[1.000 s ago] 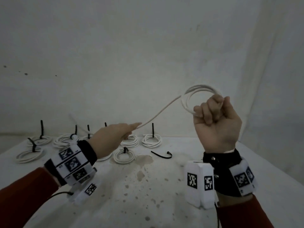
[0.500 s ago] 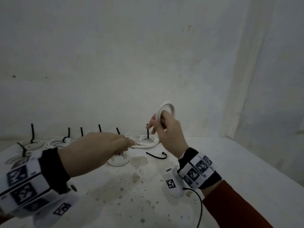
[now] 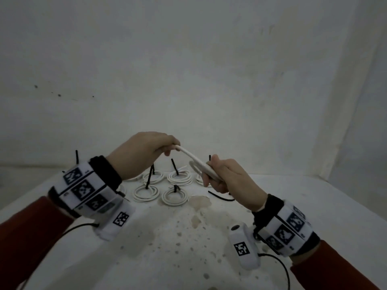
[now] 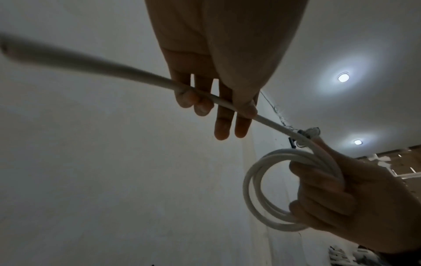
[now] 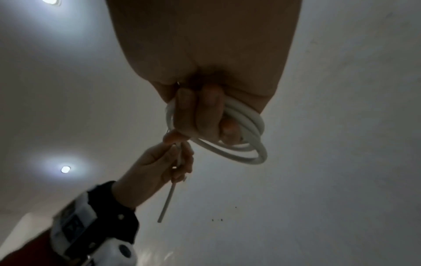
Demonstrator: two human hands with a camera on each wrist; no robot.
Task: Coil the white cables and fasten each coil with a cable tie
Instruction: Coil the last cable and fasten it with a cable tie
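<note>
Above the stained white table, the right hand has its fingers curled through a small coil of white cable, gripping it. The left hand pinches the cable's loose tail between thumb and fingers, the cut end sticking out past them. Finished coils with black cable ties lie on the table beyond; one loose black tie lies beside them.

Both hands raised above the table, left hand palm down, thumb and fingers pinching the white cable, right hand lower, fingers curled round its coil, red sleeves, marker-covered wristbands
</note>
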